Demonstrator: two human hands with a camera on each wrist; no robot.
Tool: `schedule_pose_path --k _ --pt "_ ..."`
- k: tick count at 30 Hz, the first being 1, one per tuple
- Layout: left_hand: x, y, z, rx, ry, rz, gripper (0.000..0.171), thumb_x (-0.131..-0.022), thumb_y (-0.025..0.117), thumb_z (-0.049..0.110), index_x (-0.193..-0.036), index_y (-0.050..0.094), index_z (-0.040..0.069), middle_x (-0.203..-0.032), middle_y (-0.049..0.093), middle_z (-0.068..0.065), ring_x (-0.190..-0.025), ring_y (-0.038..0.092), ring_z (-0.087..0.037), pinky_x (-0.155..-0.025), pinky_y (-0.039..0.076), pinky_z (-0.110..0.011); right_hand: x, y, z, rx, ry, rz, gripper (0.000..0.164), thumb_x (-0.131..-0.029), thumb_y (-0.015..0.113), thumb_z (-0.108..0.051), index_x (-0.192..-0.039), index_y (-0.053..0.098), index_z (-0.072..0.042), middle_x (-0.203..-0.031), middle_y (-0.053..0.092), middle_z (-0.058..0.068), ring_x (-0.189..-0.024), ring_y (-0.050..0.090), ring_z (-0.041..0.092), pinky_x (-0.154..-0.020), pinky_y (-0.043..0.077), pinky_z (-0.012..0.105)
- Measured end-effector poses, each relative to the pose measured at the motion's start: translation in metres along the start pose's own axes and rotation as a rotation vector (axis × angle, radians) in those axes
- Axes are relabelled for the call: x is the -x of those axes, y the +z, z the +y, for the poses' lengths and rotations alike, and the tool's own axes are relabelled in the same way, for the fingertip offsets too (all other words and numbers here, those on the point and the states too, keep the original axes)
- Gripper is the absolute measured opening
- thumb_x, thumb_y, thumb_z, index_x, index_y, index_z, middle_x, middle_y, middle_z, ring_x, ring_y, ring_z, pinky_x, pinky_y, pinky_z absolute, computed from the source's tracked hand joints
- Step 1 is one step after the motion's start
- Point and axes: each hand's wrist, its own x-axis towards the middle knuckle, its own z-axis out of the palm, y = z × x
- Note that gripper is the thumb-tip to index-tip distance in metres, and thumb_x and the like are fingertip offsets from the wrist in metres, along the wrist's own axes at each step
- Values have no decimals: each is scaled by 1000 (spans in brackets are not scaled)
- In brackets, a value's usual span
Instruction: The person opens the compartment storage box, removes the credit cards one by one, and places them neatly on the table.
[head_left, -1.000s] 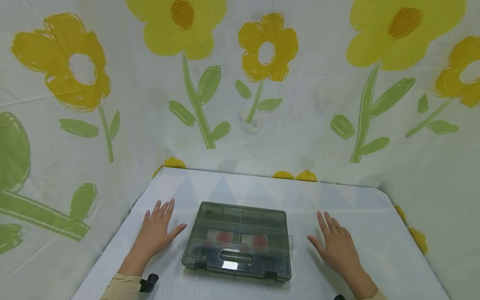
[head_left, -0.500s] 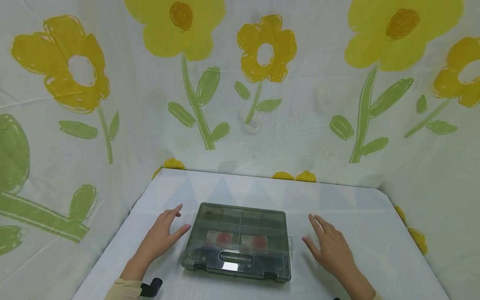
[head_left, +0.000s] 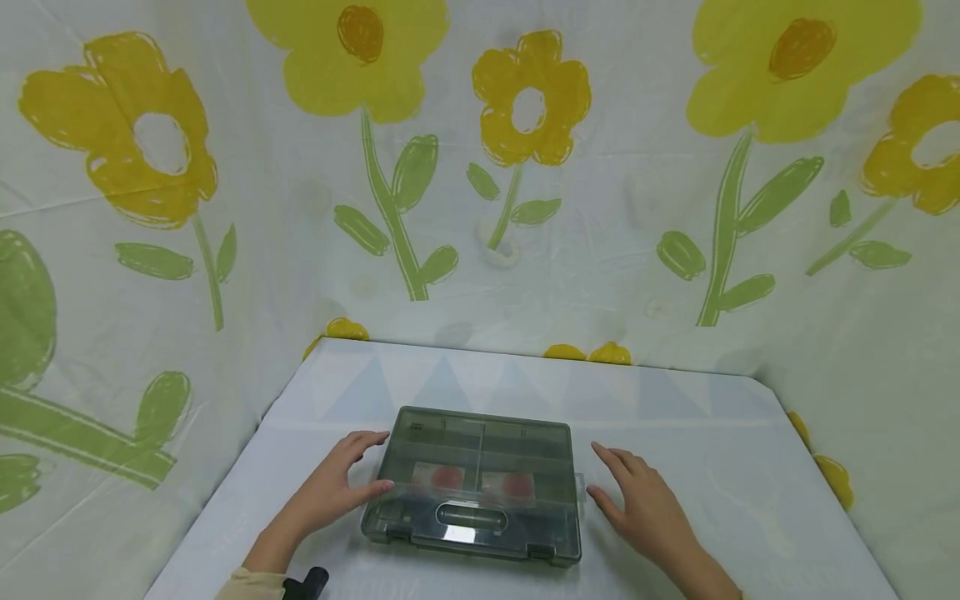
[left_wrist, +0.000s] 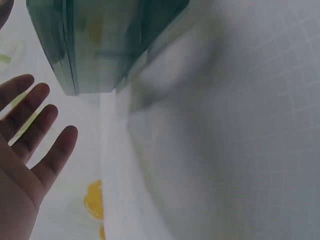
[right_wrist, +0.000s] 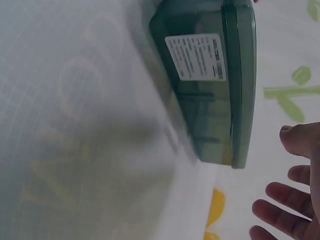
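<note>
Box (head_left: 472, 446) lies short of the table (head_left: 750, 483)'s far edge; left hand (head_left: 330, 492) and right hand (head_left: 651, 508), both spread, should clasp it evenly.

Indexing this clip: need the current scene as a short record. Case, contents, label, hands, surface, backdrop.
object: dark green translucent case, closed, lying flat
contents: two red-marked items, side by side
marking: white label, case's right side
left side: left hand, fingers spread, no contact seen
right side: right hand, apart from case
surface: white tabletop
backdrop: flower-print sheet
</note>
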Motion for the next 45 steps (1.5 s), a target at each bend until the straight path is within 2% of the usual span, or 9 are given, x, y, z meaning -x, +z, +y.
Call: schedule_pose_path --k 5,11,19,23,27,30,35,39,45 --pt "4 1 3 1 -4 -59 89 -79 82 55 -151 49 15 -153 46 -10 -140 42 -40 -104 43 -64 1 0 -12 -29 -2 -22 64 -84 85 -25 -142 60 -12 -115 67 3 -102 65 22 -85 56 46" --pt "9 1 6 4 83 -104 102 -72 89 51 -153 45 7 -157 41 -16 -142 37 -46 -105 39 -69 3 0 -23 -78 1 -94 61 -85 84 -25 -140 62 -16 -108 66 -5 -95 62 12 -79 54 39" --pt "12 0 3 40 112 -200 119 -64 93 50 -156 37 1 -164 29 -18 -147 23 -51 -106 30 -75 8 1 -30 -202 -127 -159 54 -87 81 -21 -138 62 -15 -107 64 -11 -91 60 4 -75 55 32" --pt "12 0 2 17 98 -222 120 -63 93 50 -157 36 2 -166 26 -17 -148 18 -53 -108 26 -77 10 2 -33 -238 -158 -222 53 -89 79 -21 -139 61 -15 -106 63 -12 -91 59 3 -77 55 33" --pt "14 -1 3 11 81 -236 119 -63 93 50 -157 36 4 -167 25 -16 -149 15 -53 -108 24 -77 12 2 -36 -269 -186 -262 51 -91 78 -22 -138 61 -18 -112 64 -11 -96 61 5 -83 57 38" --pt "15 -2 4 15 76 -244 119 -64 93 50 -158 36 5 -167 24 -16 -149 15 -53 -107 24 -78 15 2 -38 -319 -229 -275 50 -90 79 -21 -137 62 -19 -115 64 -10 -98 61 6 -82 57 36" --pt "14 -3 4 25 78 -253 118 -66 93 49 -159 34 6 -167 22 -16 -149 15 -53 -106 26 -78 16 3 -40 -416 -304 -313 46 -89 80 -18 -133 64 -17 -110 62 -11 -93 58 5 -75 54 26" --pt "14 -2 3 32 71 -264 118 -66 92 50 -160 33 8 -168 20 -15 -149 14 -54 -106 27 -78 15 3 -42 -442 -316 -362 43 -90 79 -18 -131 66 -17 -106 61 -15 -92 56 2 -73 53 25" --pt "14 -1 0 43 56 -273 119 -67 92 50 -161 31 11 -169 18 -14 -149 12 -54 -105 27 -79 16 8 -43 -435 -383 -339 43 -88 79 -12 -130 67 -16 -102 62 -20 -92 55 1 -73 51 25"
